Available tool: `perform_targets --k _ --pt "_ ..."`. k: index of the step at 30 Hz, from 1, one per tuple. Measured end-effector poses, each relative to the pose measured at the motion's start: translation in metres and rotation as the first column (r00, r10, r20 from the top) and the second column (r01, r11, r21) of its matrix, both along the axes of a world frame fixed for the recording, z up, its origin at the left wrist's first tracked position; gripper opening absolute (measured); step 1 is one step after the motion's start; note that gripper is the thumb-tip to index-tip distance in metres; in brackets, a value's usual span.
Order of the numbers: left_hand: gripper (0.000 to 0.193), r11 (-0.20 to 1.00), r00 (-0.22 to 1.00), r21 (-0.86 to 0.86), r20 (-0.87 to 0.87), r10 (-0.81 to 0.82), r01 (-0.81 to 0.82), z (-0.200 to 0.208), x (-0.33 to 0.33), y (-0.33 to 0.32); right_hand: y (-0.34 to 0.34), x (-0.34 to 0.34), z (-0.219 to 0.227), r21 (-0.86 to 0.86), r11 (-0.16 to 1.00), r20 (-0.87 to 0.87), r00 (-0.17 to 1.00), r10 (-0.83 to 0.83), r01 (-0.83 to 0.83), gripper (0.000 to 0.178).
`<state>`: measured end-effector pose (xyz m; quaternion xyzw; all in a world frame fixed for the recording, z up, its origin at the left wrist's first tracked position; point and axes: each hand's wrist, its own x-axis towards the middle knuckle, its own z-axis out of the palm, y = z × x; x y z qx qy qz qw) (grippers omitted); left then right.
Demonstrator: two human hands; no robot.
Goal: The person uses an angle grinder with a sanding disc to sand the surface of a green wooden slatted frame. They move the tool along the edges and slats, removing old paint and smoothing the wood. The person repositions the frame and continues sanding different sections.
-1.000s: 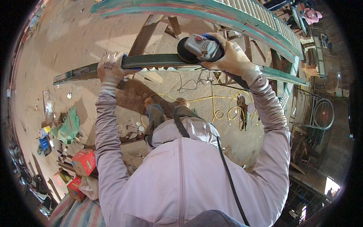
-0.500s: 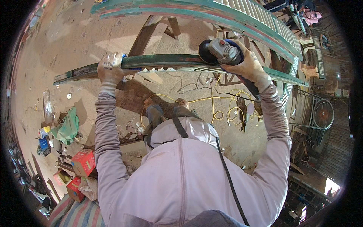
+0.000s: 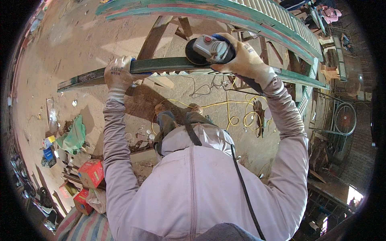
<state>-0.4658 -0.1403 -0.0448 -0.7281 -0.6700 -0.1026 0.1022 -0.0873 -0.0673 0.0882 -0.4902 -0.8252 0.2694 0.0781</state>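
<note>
My gloved right hand (image 3: 245,58) is wrapped around an angle grinder (image 3: 215,49), a grey tool with a red button and a dark round disc (image 3: 193,51). The disc sits against the upper side of a long dark-green slatted panel (image 3: 165,64), about its middle; whether it touches cannot be made out. Near the panel's left end, my gloved left hand (image 3: 118,76) grips its edge, fingers curled over to a blue-coated side. White slat ends show along the panel's near edge. A dark cord runs back from the grinder past my right wrist.
Farther off lies another green slatted panel (image 3: 257,24) on brown wooden supports (image 3: 155,38). A yellow cord (image 3: 227,102) coils over the floor near my feet. To the left are a green sheet (image 3: 73,134) and red boxes (image 3: 91,173). A wheel (image 3: 345,120) stands at right.
My right hand and the grinder have moved left along the panel, and the tool has turned a little. My left hand stays on the panel in nearly the same place.
</note>
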Motion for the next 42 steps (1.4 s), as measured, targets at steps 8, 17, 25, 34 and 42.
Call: perform_targets --k 8,17,25,34,42 --pt "0.068 0.991 0.999 0.129 -0.02 -0.043 0.045 -0.016 -0.011 0.001 -0.001 0.035 0.001 -0.052 0.996 0.024 0.997 -0.07 0.072 0.091" --pt "0.063 0.98 0.995 0.178 0.023 -0.101 0.095 -0.009 -0.01 0.001 -0.007 0.076 0.003 -0.024 0.992 -0.114 0.985 -0.127 0.125 0.086" --pt "0.063 0.984 0.996 0.157 0.024 -0.091 0.086 -0.009 -0.009 0.001 -0.002 0.044 -0.004 -0.002 0.999 -0.048 0.998 -0.046 0.046 0.092" --pt "0.068 0.995 0.999 0.09 0.025 -0.035 0.033 -0.001 -0.001 -0.001 0.0 0.009 -0.004 0.004 1.0 -0.018 1.0 0.002 -0.002 0.092" --pt "0.068 0.999 1.0 0.048 0.029 -0.008 0.007 -0.002 -0.003 -0.001 0.002 -0.017 -0.007 0.003 0.998 -0.038 0.997 0.062 -0.062 0.092"
